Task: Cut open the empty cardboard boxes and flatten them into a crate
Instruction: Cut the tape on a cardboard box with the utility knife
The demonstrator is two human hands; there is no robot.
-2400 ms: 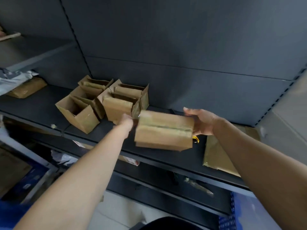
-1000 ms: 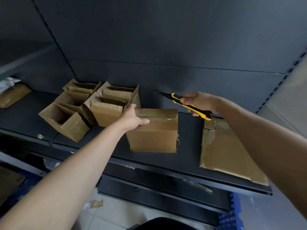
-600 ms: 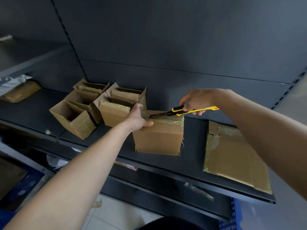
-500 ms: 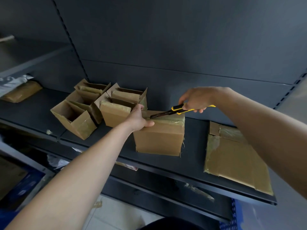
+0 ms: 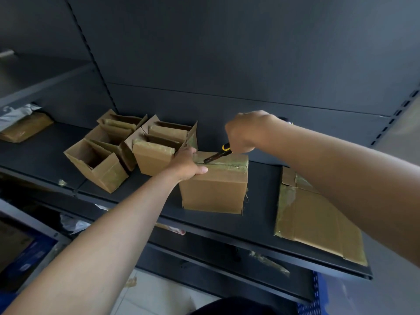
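Note:
A sealed brown cardboard box stands on the dark shelf in the middle of the view. My left hand grips its top left corner, thumb over the front edge. My right hand holds a yellow and black utility knife above the box. The knife's tip rests on the taped seam along the top, close to my left hand.
Several opened boxes stand left of the sealed one. A flattened box lies on the shelf at the right. A taped parcel sits far left. A blue crate shows at the bottom right, under the shelf.
My right hand has brought the knife down from beside the box onto its top seam, and the wrist has turned downward. My left hand keeps its grip on the corner.

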